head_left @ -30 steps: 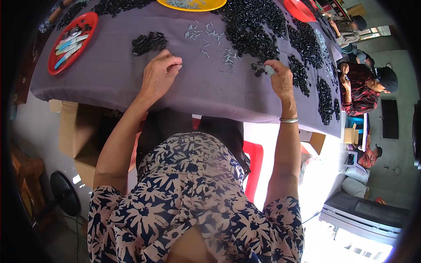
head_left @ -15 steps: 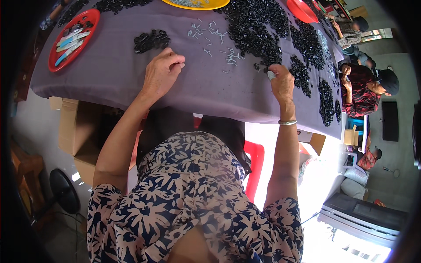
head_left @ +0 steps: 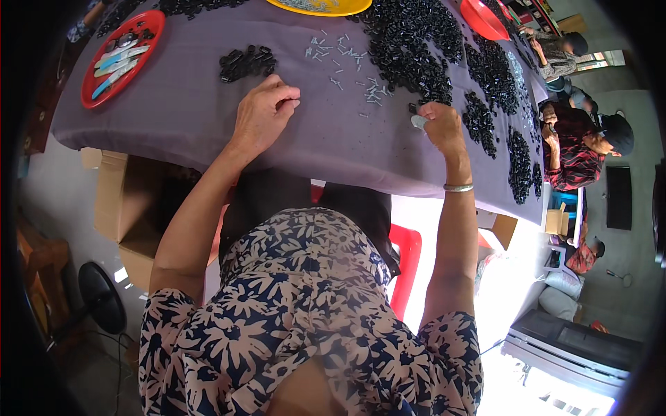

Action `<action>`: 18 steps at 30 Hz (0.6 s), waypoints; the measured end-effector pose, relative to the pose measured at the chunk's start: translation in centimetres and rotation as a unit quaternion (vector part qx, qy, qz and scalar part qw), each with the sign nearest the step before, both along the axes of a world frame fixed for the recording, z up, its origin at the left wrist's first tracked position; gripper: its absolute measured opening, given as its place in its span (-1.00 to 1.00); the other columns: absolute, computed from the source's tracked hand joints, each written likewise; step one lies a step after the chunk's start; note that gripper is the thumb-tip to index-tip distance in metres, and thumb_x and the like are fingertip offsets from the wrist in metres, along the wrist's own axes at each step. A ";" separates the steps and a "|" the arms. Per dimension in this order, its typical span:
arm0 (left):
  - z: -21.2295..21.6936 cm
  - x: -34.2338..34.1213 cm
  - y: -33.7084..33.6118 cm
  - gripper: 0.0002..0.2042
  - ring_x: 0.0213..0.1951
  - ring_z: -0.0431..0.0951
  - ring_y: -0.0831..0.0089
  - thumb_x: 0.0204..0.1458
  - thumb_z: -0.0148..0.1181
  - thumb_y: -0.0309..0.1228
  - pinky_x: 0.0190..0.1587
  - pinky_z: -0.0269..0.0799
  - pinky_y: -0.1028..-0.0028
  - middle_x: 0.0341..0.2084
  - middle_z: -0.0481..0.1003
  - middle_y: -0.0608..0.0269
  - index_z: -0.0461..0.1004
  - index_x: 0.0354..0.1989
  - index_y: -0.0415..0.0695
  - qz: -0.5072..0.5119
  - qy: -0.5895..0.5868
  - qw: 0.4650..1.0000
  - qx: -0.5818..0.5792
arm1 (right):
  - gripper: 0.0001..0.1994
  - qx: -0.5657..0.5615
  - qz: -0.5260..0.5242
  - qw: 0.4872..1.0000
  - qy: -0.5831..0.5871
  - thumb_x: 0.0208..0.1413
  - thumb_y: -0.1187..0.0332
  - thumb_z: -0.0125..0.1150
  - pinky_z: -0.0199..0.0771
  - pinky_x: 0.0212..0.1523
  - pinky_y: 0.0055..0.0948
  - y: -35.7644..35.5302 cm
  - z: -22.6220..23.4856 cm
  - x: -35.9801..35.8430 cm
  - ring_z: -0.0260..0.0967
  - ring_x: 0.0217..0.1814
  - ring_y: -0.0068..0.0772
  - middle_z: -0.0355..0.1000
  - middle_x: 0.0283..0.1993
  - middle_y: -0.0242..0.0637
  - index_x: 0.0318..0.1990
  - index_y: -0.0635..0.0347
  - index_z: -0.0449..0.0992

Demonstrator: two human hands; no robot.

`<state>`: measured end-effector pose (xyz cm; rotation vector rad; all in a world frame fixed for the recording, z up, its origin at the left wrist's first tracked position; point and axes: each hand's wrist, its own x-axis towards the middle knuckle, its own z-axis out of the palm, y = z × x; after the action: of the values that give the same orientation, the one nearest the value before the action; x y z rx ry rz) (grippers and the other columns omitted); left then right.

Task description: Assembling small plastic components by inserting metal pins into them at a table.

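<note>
Both my hands have drawn back toward the desk (head_left: 208,132) edge: left hand (head_left: 263,114) pinching nothing visible, right hand (head_left: 438,128) now pinching a small pale piece (head_left: 418,122).

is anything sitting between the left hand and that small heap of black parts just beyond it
Nothing visible does. The left hand rests with fingers curled on the purple tablecloth, and the small heap of black parts lies just past its knuckles with only bare cloth between. The scattered small silver pieces lie off to the right of that path.

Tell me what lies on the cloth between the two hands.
Head view: between left hand and right hand lies mostly bare purple cloth, with scattered small silver pieces just beyond.
</note>
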<state>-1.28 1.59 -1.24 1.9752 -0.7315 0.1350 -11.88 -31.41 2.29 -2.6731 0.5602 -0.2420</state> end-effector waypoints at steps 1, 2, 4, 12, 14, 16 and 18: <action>0.0 0.0 0.0 -0.91 -0.40 0.53 0.31 -0.02 0.23 -0.51 -0.30 0.40 0.39 -0.42 0.47 0.28 0.56 -0.33 -0.16 -0.001 -0.002 1.000 0.001 | -0.86 -0.002 0.003 1.000 -0.004 -0.08 0.47 0.38 0.46 -0.31 -0.45 0.0 -0.1 -0.5 0.50 -0.37 -0.43 0.57 -0.41 -0.23 -0.33 0.23 0.58; 0.0 0.0 0.0 -0.91 -0.40 0.53 0.31 -0.02 0.23 -0.51 -0.30 0.40 0.39 -0.42 0.47 0.28 0.56 -0.33 -0.16 0.002 -0.001 1.000 0.000 | -0.87 -0.005 0.008 1.000 -0.008 -0.08 0.47 0.39 0.46 -0.32 -0.46 0.2 0.0 -0.8 0.49 -0.39 -0.46 0.56 -0.42 -0.24 -0.35 0.25 0.57; 0.1 0.0 0.1 -0.91 -0.40 0.53 0.31 -0.02 0.24 -0.51 -0.30 0.40 0.39 -0.42 0.46 0.28 0.56 -0.33 -0.16 0.004 -0.004 1.000 -0.001 | -0.87 0.010 0.024 0.999 -0.037 -0.08 0.49 0.38 0.45 -0.33 -0.49 0.9 0.1 -1.5 0.46 -0.41 -0.50 0.55 -0.44 -0.27 -0.35 0.26 0.56; -0.1 -0.1 0.0 -0.91 -0.40 0.54 0.32 -0.02 0.23 -0.51 -0.30 0.41 0.41 -0.42 0.47 0.28 0.56 -0.32 -0.17 0.002 0.002 1.000 -0.006 | -0.88 0.134 0.050 0.979 -0.146 -0.01 0.56 0.30 0.37 -0.37 -0.62 3.1 -0.1 -1.4 0.32 -0.43 -0.68 0.48 -0.46 -0.45 -0.29 0.26 0.51; 0.0 -0.1 0.0 -0.91 -0.40 0.54 0.33 -0.02 0.23 -0.52 -0.30 0.42 0.41 -0.42 0.47 0.28 0.56 -0.32 -0.17 0.004 -0.001 1.000 -0.005 | -0.87 0.099 0.018 0.986 -0.136 -0.01 0.55 0.30 0.37 -0.37 -0.61 3.3 -0.7 -1.2 0.32 -0.44 -0.68 0.48 -0.47 -0.45 -0.29 0.25 0.51; 0.0 -0.1 -0.1 -0.91 -0.45 0.44 0.46 0.01 0.21 -0.57 -0.36 0.35 0.49 -0.43 0.43 0.30 0.54 -0.30 -0.21 -0.007 -0.011 1.000 -0.014 | -0.88 0.120 0.011 0.986 -0.113 0.00 0.55 0.29 0.37 -0.37 -0.60 2.4 -0.9 -1.5 0.33 -0.45 -0.66 0.49 -0.47 -0.42 -0.28 0.24 0.52; -0.1 -0.1 0.0 -0.91 -0.45 0.44 0.46 0.01 0.21 -0.56 -0.37 0.35 0.48 -0.43 0.43 0.30 0.53 -0.30 -0.21 -0.004 -0.009 1.000 -0.010 | -0.88 0.141 0.004 0.986 -0.089 0.00 0.56 0.27 0.38 -0.36 -0.59 2.7 -0.3 -1.7 0.35 -0.45 -0.63 0.49 -0.48 -0.40 -0.27 0.22 0.54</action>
<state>-1.37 1.63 -1.30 1.9545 -0.7472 0.1556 -13.55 -28.73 1.99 -2.3512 0.4891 -0.3655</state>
